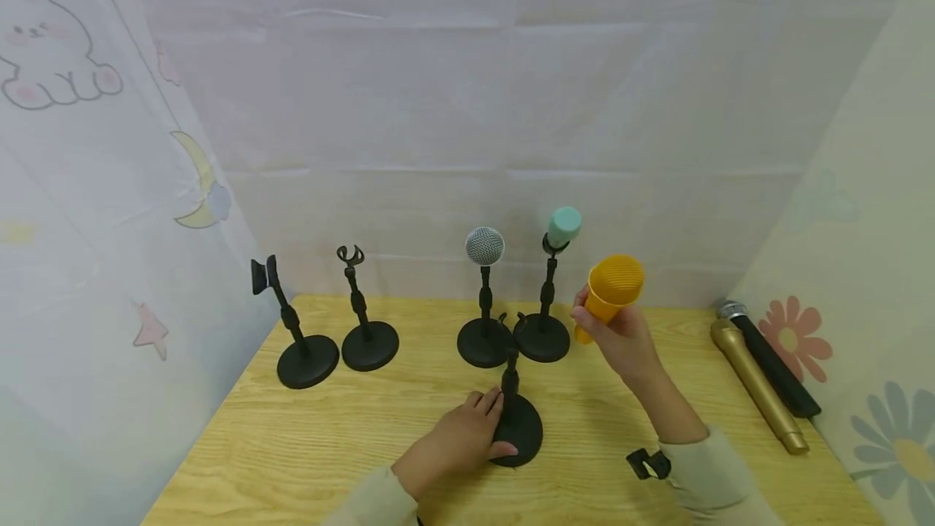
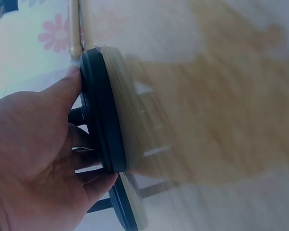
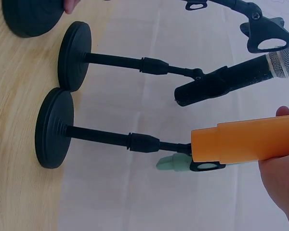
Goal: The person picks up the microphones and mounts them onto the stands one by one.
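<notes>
My right hand (image 1: 630, 346) grips an orange microphone (image 1: 616, 282) around its handle, with the ribbed head tilted up. In the right wrist view its orange body (image 3: 250, 140) overlaps the clip of a stand behind it. My left hand (image 1: 460, 435) holds the round black base of the front microphone stand (image 1: 522, 433), thumb at one edge and fingers at the other. The left wrist view shows that base (image 2: 104, 113) edge-on at the tabletop. The front stand's clip holds no microphone.
Behind stand a stand with a silver-headed black microphone (image 1: 485, 247) and one with a mint microphone (image 1: 564, 227). Two bare stands (image 1: 308, 361) (image 1: 370, 345) are at the left. Gold (image 1: 760, 388) and black (image 1: 777, 368) microphones lie at the right. A black clip-like piece (image 1: 648, 463) appears beside the right sleeve.
</notes>
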Available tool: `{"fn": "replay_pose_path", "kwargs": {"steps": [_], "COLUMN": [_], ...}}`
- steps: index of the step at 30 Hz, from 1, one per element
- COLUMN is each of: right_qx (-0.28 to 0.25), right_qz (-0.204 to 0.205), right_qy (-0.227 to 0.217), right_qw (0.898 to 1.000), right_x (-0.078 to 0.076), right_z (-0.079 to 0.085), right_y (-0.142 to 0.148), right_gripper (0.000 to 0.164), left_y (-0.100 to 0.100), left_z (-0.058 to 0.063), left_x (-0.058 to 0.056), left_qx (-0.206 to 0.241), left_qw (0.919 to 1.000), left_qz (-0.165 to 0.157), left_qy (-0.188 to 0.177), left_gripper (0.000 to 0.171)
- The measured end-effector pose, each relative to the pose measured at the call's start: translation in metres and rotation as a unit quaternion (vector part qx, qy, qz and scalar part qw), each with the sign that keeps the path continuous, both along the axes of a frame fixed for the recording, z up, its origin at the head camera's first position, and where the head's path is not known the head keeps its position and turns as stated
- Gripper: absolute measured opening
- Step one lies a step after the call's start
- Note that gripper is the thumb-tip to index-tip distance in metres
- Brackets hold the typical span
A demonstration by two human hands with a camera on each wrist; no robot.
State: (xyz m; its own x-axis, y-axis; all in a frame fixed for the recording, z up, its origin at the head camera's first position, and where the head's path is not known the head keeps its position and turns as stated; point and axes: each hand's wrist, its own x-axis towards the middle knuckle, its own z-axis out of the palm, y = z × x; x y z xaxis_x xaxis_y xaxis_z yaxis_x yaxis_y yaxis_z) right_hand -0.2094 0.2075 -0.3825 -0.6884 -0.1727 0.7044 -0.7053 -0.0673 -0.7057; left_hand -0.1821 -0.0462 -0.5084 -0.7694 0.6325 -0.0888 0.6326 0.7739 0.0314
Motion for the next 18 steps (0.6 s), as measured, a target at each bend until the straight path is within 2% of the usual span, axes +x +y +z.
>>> {"fn": "replay_pose_path", "kwargs": {"steps": [3, 10, 15, 18], "right_qx": [0.008, 0.019, 0.027, 0.048], "right_qz": [-0.001, 0.006, 0.02, 0.004], "right_qy": [0.003, -0.001, 0.007, 0.019], "right_qw": [1.0, 1.0, 0.999, 0.999], "right_x": [0.0, 0.0, 0.0, 0.001], "right_z": [0.001, 0.002, 0.004, 0.005], "right_y": [-0.005, -0.012, -0.018, -0.023], "right_gripper": [0.013, 0.014, 0.013, 0.017], "left_y": [0.002, 0.008, 0.012, 0.014], "left_z": [0.0, 0.002, 0.003, 0.001], "left_x": [0.003, 0.007, 0.01, 0.012], "left_qx": [-0.002, -0.005, -0.013, -0.019], "left_qw": [1.0, 0.9994, 0.9995, 0.9995], "left_qz": [-0.001, 0.007, 0.003, 0.004], "left_qy": [0.0, -0.033, -0.029, -0.026], "left_gripper": [0.083, 0.084, 0.084, 0.085]}}
